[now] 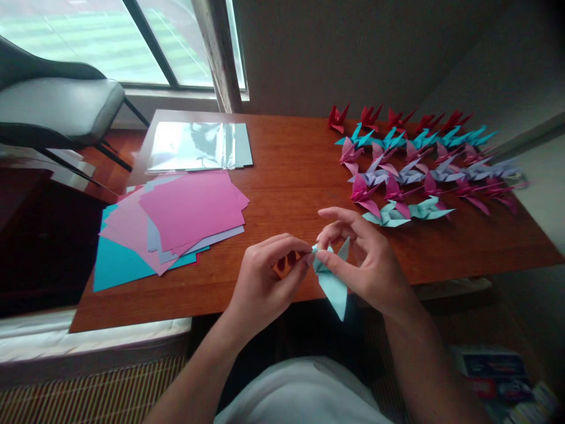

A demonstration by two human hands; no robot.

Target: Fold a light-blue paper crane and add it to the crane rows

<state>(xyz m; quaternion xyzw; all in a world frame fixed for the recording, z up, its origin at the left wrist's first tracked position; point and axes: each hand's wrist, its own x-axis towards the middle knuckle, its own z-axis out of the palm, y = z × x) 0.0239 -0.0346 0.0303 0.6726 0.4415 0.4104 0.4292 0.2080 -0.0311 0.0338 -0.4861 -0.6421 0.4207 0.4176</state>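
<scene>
A half-folded light teal paper crane [332,281] hangs between both hands over the near edge of the wooden table [291,171]. My left hand [265,281] pinches one tip of it with thumb and forefinger. My right hand [362,259] grips the body from the right, its fingers curled round the paper and its index finger raised. One long pointed flap hangs down below the hands.
A fanned stack of pink, lilac and teal paper sheets [172,227] lies at the left, with a clear plastic sleeve [198,146] behind it. Rows of finished paper cranes [419,165] in red, teal, pink and lilac fill the right. A grey chair [57,100] stands by the window.
</scene>
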